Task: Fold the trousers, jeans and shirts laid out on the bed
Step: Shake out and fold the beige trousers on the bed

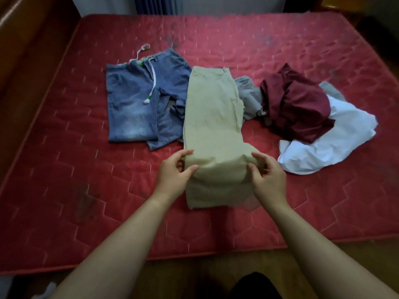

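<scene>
Both grips pinch cloth: my left hand (174, 172) and right hand (268, 176) hold the raised near fold of the beige trousers (212, 117), lying lengthwise away from me, waistband far, mid-bed on the red quilted mattress (82, 173) above a wood floor (194, 266).

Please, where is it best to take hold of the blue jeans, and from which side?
Probably the two leg ends of the blue jeans, from the near side: they lie flat, waistband far, hems near. The khaki trousers, pinched by the left hand and right hand, seem to overlap one leg, so clear those first.
</scene>
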Available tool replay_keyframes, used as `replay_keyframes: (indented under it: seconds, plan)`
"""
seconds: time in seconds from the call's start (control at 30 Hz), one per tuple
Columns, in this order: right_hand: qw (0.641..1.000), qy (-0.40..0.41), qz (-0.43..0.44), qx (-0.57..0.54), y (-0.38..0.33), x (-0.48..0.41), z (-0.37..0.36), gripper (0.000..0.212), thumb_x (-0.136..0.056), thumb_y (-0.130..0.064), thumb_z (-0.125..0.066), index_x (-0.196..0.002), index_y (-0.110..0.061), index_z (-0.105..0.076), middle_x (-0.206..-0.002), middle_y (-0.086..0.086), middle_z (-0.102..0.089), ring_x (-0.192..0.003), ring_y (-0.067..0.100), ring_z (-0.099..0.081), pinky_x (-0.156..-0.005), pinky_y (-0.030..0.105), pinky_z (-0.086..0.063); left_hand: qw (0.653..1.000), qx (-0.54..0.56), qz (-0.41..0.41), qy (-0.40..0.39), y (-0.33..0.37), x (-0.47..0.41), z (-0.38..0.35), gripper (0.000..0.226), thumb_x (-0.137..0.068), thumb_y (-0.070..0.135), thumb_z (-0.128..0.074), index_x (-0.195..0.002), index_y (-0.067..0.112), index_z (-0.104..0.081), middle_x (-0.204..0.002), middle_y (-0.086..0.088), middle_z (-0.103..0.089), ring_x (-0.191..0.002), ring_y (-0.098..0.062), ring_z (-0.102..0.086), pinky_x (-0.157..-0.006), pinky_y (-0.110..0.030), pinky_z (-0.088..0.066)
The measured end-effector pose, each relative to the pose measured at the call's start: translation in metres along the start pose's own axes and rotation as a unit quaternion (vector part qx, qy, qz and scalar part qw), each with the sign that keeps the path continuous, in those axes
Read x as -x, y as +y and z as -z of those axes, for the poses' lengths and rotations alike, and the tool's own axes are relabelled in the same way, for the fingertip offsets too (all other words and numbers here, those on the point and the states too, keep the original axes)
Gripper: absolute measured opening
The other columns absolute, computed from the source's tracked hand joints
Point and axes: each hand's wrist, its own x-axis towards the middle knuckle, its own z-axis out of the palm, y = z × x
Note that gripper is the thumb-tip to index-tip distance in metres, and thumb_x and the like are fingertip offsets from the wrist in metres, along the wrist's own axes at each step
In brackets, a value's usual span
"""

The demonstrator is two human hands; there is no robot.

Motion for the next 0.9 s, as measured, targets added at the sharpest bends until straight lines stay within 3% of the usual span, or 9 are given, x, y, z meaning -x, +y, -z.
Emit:
replay_keyframes:
  seconds: [0.17,0.23,0.3,0.4,0.47,0.53,0.73,0.83,0.9]
  plan:
    - [0.998,0.023,-0.004,-0.066,-0.018,-0.091,-0.012,0.033,-0.079,-0.002,-0.065,-0.095,-0.031,-0.065,-0.095,-0.011,-0.066,-0.088,0.003,-0.061,-0.075,0.013,-0.045,1.0,0.012,-0.02,-0.001,0.035,-0.087,-0.007,0.05,-0.073,-0.007,-0.071,-0.107,0.028,-0.059,-0.092,0.009,-0.063,-0.08,0.004,-0.064,-0.072,-0.01,-0.049]
    - [0.996,0.04,0.008,-0.083,-0.014,-0.137,-0.027,0.032,-0.079,-0.004,-0.067,-0.095,-0.033,-0.063,-0.093,-0.013,-0.066,-0.085,0.006,-0.061,-0.074,0.016,-0.046,0.999,-0.001,-0.035,0.038,0.041,-0.131,-0.018,0.047,-0.076,-0.005,-0.068,-0.104,0.031,-0.057,-0.093,0.01,-0.063,-0.083,-0.003,-0.063,-0.075,-0.016,-0.052]
    - [0.996,0.037,0.013,-0.082,-0.005,-0.191,-0.044,0.034,-0.08,-0.008,-0.069,-0.109,-0.024,-0.064,-0.101,-0.011,-0.065,-0.085,0.005,-0.06,-0.078,0.016,-0.047,0.998,-0.009,-0.033,0.055,0.041,-0.182,-0.03,0.047,-0.081,0.0,-0.066,-0.116,0.027,-0.053,-0.105,0.007,-0.06,-0.094,-0.01,-0.061,-0.085,-0.024,-0.051]
    - [0.998,-0.053,0.011,-0.026,0.022,-0.257,-0.072,0.058,-0.081,-0.015,-0.071,-0.134,-0.014,-0.047,-0.13,-0.006,-0.05,-0.115,0.005,-0.049,-0.098,0.019,-0.039,0.989,-0.142,0.003,0.046,0.016,-0.246,-0.044,0.071,-0.082,0.017,-0.069,-0.142,0.022,-0.031,-0.133,0.001,-0.044,-0.118,-0.012,-0.046,-0.101,-0.024,-0.036]
    - [0.991,-0.127,-0.013,0.037,0.052,-0.278,-0.096,0.066,-0.083,-0.022,-0.069,-0.141,-0.014,-0.038,-0.144,0.005,-0.039,-0.132,0.018,-0.037,-0.11,0.03,-0.03,0.97,-0.236,0.052,0.04,-0.016,-0.269,-0.054,0.078,-0.082,0.023,-0.068,-0.146,0.021,-0.023,-0.145,-0.008,-0.033,-0.132,-0.02,-0.034,-0.107,-0.03,-0.028]
    - [0.982,-0.16,-0.033,0.092,0.082,-0.277,-0.117,0.067,-0.084,-0.029,-0.067,-0.142,-0.017,-0.036,-0.147,0.012,-0.032,-0.137,0.023,-0.029,-0.111,0.028,-0.023,0.96,-0.257,0.106,0.022,-0.051,-0.276,-0.063,0.077,-0.083,0.025,-0.067,-0.146,0.017,-0.024,-0.147,-0.014,-0.031,-0.135,-0.026,-0.03,-0.108,-0.032,-0.025]
    - [0.967,-0.183,-0.138,0.115,0.132,-0.257,-0.171,0.074,-0.086,-0.044,-0.059,-0.146,-0.039,-0.016,-0.147,0.018,-0.017,-0.131,0.034,-0.033,-0.106,0.038,-0.031,0.945,-0.257,0.203,-0.014,-0.128,-0.283,-0.081,0.07,-0.09,0.036,-0.053,-0.148,0.03,-0.014,-0.14,-0.019,-0.034,-0.124,-0.034,-0.041,-0.102,-0.039,-0.033]
    - [0.96,-0.173,-0.173,0.136,0.139,-0.25,-0.188,0.077,-0.087,-0.047,-0.055,-0.146,-0.042,-0.005,-0.129,0.024,-0.035,-0.113,0.042,-0.047,-0.095,0.04,-0.039,0.947,-0.247,0.204,-0.034,-0.143,-0.28,-0.091,0.068,-0.094,0.039,-0.045,-0.147,0.034,-0.003,-0.139,-0.021,-0.04,-0.121,-0.038,-0.045,-0.097,-0.04,-0.037]
    - [0.964,-0.158,-0.174,0.127,0.141,-0.244,-0.19,0.075,-0.089,-0.042,-0.055,-0.147,-0.04,-0.007,-0.121,0.023,-0.047,-0.106,0.041,-0.053,-0.085,0.038,-0.041,0.956,-0.241,0.17,-0.01,-0.146,-0.275,-0.093,0.066,-0.094,0.036,-0.047,-0.146,0.03,-0.009,-0.137,-0.019,-0.045,-0.116,-0.037,-0.05,-0.09,-0.037,-0.041]
